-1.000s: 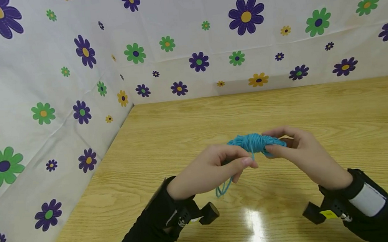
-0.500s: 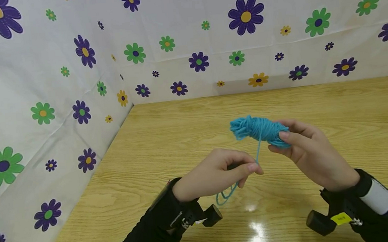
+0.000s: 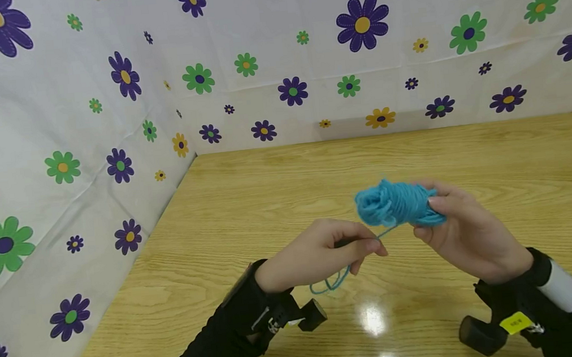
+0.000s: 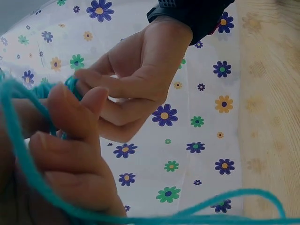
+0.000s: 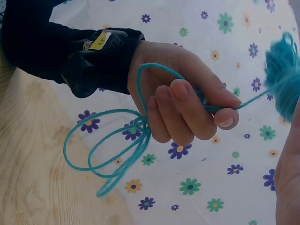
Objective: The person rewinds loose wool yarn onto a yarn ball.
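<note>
My right hand (image 3: 469, 225) grips one end of a wound bundle of turquoise yarn (image 3: 395, 203), thumb in front and fingers behind, held up over the table. To its left, my left hand (image 3: 330, 251) pinches the yarn strand between thumb and forefinger, the other fingers curled. A short taut length of strand (image 5: 255, 97) runs from the pinch to the bundle. Loose loops of yarn (image 5: 112, 159) hang below the left hand's curled fingers in the right wrist view. The left wrist view shows a blurred strand (image 4: 28, 168) crossing close to the left fingers.
A wood-grain table (image 3: 267, 191) lies under both hands. White cloth (image 3: 253, 34) printed with purple, green and yellow flowers stands behind it and along the left side. Each wrist carries a black strap with a small camera (image 3: 483, 334).
The right hand has lifted the yarn bundle, turned it and brought it a little right, its looped end now facing forward. More strand shows between the hands; the left hand still pinches it.
</note>
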`<action>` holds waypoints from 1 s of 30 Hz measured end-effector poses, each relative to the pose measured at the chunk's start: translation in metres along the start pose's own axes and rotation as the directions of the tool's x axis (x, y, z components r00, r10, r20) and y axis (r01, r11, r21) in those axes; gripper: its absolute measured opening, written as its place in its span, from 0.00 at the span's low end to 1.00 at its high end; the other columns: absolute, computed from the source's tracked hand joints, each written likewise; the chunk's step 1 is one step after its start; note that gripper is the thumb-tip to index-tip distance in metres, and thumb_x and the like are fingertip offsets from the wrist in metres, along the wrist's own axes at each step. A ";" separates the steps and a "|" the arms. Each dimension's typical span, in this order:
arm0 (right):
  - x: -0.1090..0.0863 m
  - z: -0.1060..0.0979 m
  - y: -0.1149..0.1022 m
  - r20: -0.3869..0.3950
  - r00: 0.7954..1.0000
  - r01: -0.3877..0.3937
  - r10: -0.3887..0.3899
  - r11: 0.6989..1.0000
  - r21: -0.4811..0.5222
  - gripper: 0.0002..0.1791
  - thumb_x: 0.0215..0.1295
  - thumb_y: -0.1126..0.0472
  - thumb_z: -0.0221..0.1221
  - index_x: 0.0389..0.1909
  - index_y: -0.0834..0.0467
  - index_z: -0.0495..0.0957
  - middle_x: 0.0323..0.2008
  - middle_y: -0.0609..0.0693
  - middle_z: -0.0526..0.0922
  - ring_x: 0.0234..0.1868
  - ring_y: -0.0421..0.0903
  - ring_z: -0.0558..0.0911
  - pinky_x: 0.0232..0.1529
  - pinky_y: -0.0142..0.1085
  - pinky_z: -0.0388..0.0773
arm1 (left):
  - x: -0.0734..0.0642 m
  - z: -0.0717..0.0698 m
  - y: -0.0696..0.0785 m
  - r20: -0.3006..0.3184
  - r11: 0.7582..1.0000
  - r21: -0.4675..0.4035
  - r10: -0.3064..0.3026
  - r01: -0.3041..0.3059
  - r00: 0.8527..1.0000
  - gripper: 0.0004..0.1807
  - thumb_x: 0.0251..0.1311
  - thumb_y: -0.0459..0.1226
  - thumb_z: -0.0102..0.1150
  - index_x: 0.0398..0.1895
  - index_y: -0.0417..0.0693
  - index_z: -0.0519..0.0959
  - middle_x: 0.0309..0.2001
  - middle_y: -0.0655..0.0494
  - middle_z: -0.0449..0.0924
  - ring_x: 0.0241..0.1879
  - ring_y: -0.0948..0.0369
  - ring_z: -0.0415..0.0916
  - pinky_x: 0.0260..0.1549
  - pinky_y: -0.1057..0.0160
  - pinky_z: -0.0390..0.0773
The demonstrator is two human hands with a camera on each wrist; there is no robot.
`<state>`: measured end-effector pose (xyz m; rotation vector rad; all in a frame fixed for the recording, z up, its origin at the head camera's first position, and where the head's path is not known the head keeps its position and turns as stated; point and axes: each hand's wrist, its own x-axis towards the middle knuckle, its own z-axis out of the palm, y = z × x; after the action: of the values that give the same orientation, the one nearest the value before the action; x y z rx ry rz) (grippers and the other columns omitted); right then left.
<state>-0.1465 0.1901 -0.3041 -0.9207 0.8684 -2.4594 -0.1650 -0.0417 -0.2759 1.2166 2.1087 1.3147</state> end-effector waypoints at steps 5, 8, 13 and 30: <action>0.002 -0.003 -0.002 0.164 0.982 -0.097 0.099 0.995 -0.019 0.16 0.73 0.66 0.36 0.52 0.69 0.69 0.43 0.55 0.76 0.42 0.46 0.73 0.46 0.34 0.72 | -0.002 -0.003 0.000 0.006 0.999 -0.042 -0.024 0.024 1.000 0.09 0.68 0.30 0.44 0.37 0.38 0.76 0.21 0.55 0.70 0.20 0.58 0.64 0.21 0.67 0.63; 0.003 -0.004 -0.003 0.237 0.960 -0.143 0.146 0.989 -0.032 0.17 0.72 0.66 0.38 0.53 0.69 0.68 0.46 0.55 0.75 0.43 0.47 0.75 0.47 0.34 0.72 | -0.002 -0.005 0.001 0.015 0.995 -0.088 -0.037 0.038 0.999 0.10 0.69 0.31 0.43 0.36 0.39 0.75 0.20 0.55 0.67 0.18 0.60 0.60 0.19 0.67 0.61; 0.003 -0.006 -0.003 0.314 0.930 -0.168 0.192 0.981 -0.101 0.16 0.71 0.68 0.38 0.54 0.68 0.68 0.48 0.55 0.71 0.37 0.46 0.71 0.41 0.32 0.72 | -0.003 -0.007 0.002 0.021 0.990 -0.131 -0.048 0.050 0.999 0.11 0.70 0.33 0.43 0.36 0.38 0.76 0.20 0.55 0.65 0.18 0.58 0.59 0.20 0.66 0.61; 0.002 -0.003 -0.011 0.131 0.927 -0.201 0.351 0.761 -0.617 0.10 0.66 0.72 0.48 0.45 0.65 0.73 0.38 0.51 0.75 0.33 0.45 0.72 0.32 0.32 0.74 | -0.005 -0.010 0.003 0.030 0.984 -0.172 -0.035 0.040 0.999 0.11 0.70 0.32 0.42 0.33 0.33 0.73 0.19 0.54 0.62 0.18 0.60 0.58 0.22 0.65 0.61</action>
<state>-0.1511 0.1978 -0.2976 -1.1552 1.6050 -1.7799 -0.1673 -0.0508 -0.2694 1.1115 1.9443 1.4230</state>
